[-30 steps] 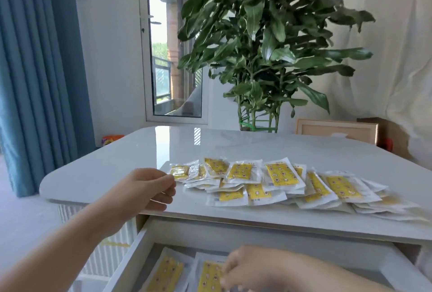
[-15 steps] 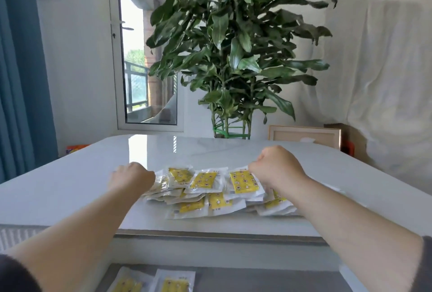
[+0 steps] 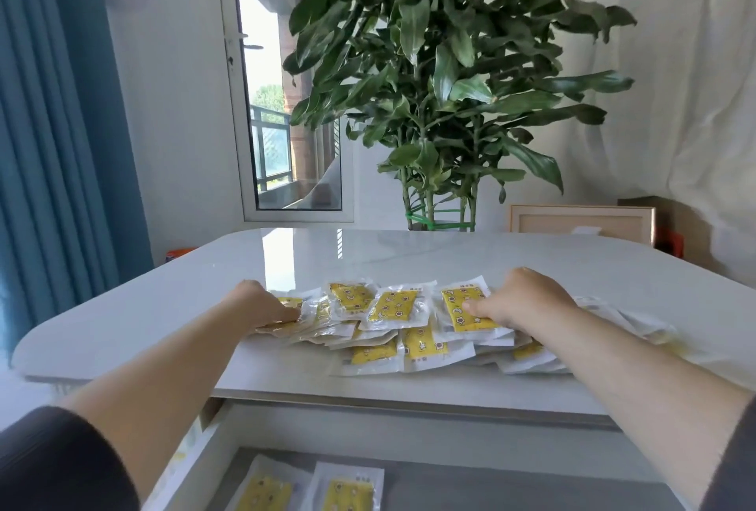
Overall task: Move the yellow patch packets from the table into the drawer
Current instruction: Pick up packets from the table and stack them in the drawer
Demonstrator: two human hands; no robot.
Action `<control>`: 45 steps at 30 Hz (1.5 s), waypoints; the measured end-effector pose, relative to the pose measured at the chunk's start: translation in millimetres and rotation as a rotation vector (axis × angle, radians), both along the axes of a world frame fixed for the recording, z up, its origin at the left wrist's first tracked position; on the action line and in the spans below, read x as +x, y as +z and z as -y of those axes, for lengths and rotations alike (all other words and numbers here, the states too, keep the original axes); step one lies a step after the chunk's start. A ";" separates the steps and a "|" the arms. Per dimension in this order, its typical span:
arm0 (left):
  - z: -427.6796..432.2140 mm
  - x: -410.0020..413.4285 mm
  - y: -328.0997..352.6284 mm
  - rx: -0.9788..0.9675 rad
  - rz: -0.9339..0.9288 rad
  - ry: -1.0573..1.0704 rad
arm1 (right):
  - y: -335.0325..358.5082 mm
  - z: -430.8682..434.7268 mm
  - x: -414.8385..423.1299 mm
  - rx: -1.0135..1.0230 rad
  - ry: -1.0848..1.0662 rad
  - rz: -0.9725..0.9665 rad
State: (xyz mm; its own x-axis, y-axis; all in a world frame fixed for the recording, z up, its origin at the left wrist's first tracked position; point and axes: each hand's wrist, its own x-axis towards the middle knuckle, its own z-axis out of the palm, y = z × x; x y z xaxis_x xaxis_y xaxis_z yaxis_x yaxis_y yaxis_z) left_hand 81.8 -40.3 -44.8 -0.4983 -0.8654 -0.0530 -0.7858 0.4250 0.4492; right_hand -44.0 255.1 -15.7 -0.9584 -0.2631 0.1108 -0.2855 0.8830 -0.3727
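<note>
Packets, lots of them: the yellow patch packets [image 3: 392, 307] lie flat and overlapping in a loose row that runs left to right along the near part of the white table [image 3: 409, 257]. Most point their long axis away from me, some skewed. One at the front [image 3: 374, 355] lies crosswise, with its long axis left to right.

My left hand [image 3: 262, 304] rests on the left end of the row with its fingers bent down onto the packets. I cannot tell whether it actually grasps one. My right hand [image 3: 521, 302] grasps the top right packet [image 3: 460, 300], fingers curled over it and the thumb on its yellow face. That one stands lengthwise, away from me.

Below the table edge the drawer [image 3: 511, 482] stands open. Two packets [image 3: 266, 490] lie on its grey floor at the left, side by side, both lengthwise and slightly tilted.
</note>
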 end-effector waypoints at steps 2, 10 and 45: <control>0.7 1.1 2.0 0.061 0.007 0.021 | -1.1 1.5 0.8 -0.022 -0.003 0.028; 10.1 2.7 -3.8 0.347 -0.369 -0.035 | -3.2 5.2 -5.4 -0.295 -0.061 0.166; -75.4 107.9 -74.8 0.793 0.078 -0.285 | -85.4 -57.0 102.9 -0.689 0.066 1.006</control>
State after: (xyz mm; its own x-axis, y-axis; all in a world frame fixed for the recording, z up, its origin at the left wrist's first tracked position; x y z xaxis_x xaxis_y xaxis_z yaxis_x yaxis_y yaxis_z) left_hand 189.7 35.1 -119.6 -0.6615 -0.3996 -0.6346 -0.7376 0.1935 0.6469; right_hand 58.9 312.1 -101.1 -0.6836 -0.4936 -0.5376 0.3635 0.4085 -0.8373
